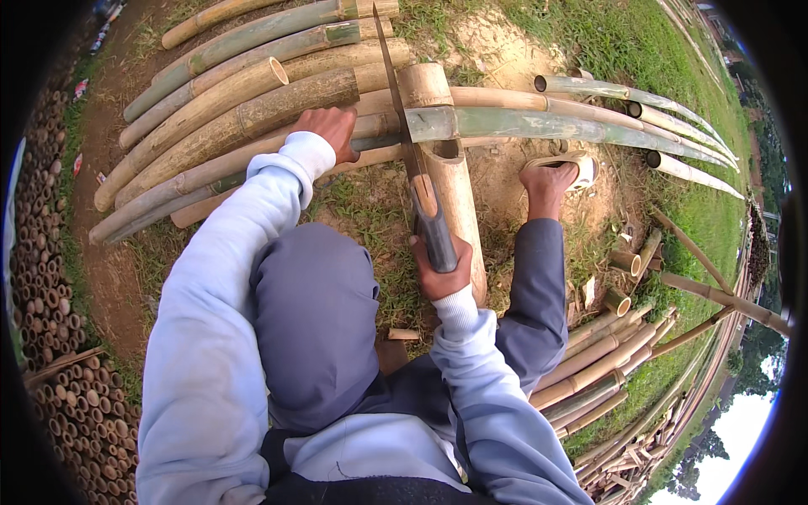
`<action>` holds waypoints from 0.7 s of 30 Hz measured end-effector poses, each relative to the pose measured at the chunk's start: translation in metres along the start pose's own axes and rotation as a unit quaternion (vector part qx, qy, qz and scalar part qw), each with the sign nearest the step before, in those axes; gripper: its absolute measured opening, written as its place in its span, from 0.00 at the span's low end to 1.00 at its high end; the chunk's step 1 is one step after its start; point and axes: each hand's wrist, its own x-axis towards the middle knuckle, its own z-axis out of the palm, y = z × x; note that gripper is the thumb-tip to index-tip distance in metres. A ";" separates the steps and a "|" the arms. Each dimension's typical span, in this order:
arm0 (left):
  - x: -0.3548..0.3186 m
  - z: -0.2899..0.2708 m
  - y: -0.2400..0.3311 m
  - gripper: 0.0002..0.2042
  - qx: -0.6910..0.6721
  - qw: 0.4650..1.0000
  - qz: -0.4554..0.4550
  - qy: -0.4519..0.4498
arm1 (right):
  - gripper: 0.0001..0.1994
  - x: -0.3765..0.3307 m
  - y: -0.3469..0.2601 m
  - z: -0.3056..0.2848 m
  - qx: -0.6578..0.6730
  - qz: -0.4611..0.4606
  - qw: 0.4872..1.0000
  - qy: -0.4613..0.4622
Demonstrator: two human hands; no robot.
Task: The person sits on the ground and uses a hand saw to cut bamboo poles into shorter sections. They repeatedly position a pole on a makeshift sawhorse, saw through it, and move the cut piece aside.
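Observation:
My right hand [446,271] is closed round the dark handle of a handsaw [433,231]. The saw's long blade points away from me and lies across a greenish bamboo pole [522,124], close to a joint. That pole rests crosswise on a thick, upended-looking bamboo support [461,215] with a hollow cut into its top. To the left of the blade, my left hand [328,131] grips the pole from above, its fingers curled over and partly hidden. Whether the teeth have cut into the bamboo I cannot make out.
Several cut bamboo lengths [223,88] lie side by side at the far left. More poles [686,126] stretch off to the right, and a bundle [593,366] lies beside my right leg. Stacked bamboo [50,286] lines the left edge. My sandalled foot [560,172] stands near the support.

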 end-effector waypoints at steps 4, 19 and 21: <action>-0.022 0.006 -0.003 0.36 -0.046 0.994 0.010 0.101 | 0.08 0.008 0.020 0.008 0.001 -0.043 0.999 -0.005; -0.115 0.049 -0.052 0.31 -0.066 0.945 0.069 0.314 | 0.11 -0.001 0.026 0.012 0.016 -0.032 0.999 -0.015; -0.107 0.037 -0.077 0.35 -0.016 0.946 0.039 0.322 | 0.12 -0.002 0.031 0.017 0.028 -0.046 0.999 -0.005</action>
